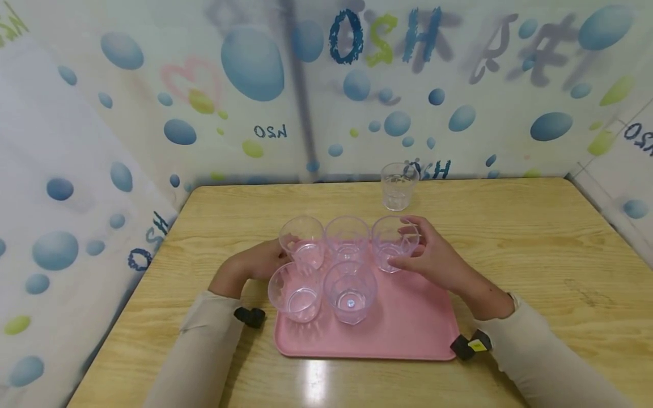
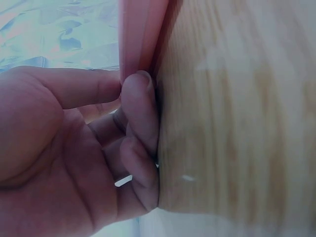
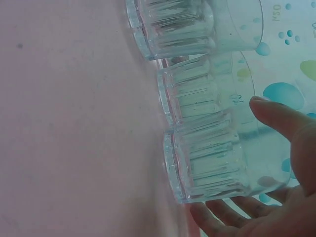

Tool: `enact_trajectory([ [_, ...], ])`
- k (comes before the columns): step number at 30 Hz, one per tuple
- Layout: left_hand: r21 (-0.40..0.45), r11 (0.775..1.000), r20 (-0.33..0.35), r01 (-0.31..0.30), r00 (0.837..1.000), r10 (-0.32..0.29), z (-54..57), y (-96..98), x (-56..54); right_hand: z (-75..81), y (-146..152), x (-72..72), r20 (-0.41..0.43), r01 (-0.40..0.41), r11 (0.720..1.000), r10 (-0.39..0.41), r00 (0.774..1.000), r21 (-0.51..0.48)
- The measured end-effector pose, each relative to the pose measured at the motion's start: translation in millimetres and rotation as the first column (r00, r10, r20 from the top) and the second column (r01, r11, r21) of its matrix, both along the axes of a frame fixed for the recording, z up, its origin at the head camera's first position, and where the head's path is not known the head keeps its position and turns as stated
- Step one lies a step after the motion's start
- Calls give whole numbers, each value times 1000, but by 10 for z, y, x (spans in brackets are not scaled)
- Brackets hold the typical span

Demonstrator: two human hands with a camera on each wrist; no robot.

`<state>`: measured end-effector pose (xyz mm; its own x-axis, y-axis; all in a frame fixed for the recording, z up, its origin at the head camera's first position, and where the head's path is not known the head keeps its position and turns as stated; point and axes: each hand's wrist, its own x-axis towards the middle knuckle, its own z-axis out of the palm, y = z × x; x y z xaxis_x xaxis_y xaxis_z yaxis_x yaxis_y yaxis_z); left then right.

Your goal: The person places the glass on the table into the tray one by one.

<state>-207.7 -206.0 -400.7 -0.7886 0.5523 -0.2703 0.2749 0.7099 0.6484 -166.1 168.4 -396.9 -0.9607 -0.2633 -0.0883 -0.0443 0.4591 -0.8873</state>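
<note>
A pink tray (image 1: 408, 328) lies on the wooden table, bearing several clear plastic cups that stand upright in two rows. My left hand (image 1: 260, 259) is at the tray's left edge. Its thumb (image 2: 94, 88) lies against the tray's rim (image 2: 143, 34), with the fingers curled at the underside. My right hand (image 1: 433, 258) holds the back-right cup (image 1: 385, 249), thumb in front and fingers round the far side. In the right wrist view, this cup (image 3: 212, 158) stands close beside its neighbour (image 3: 192, 91). Two cups, the front-left (image 1: 296, 292) and front-middle (image 1: 350, 289), make up the front row.
One more clear cup (image 1: 397, 187) stands on the table (image 1: 535, 238) behind the tray, near the back wall. Patterned walls (image 1: 352, 113) rise along the table's back and sides. The tray's front right holds no cup.
</note>
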Motion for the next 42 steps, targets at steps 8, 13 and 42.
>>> enact_trajectory([
  [8,-10,1000,-3,-2,1000,2,32,-15,14,-4,-5,-16,8,-12,1000,12,1000,3],
  [13,-12,1000,-2,-9,1000,9,46,-19,20,0,-11,-26,7,-19,1000,19,1000,0],
  [42,4,1000,7,-5,1000,5,-9,-4,9,366,211,-408,-132,90,988,-74,988,122],
])
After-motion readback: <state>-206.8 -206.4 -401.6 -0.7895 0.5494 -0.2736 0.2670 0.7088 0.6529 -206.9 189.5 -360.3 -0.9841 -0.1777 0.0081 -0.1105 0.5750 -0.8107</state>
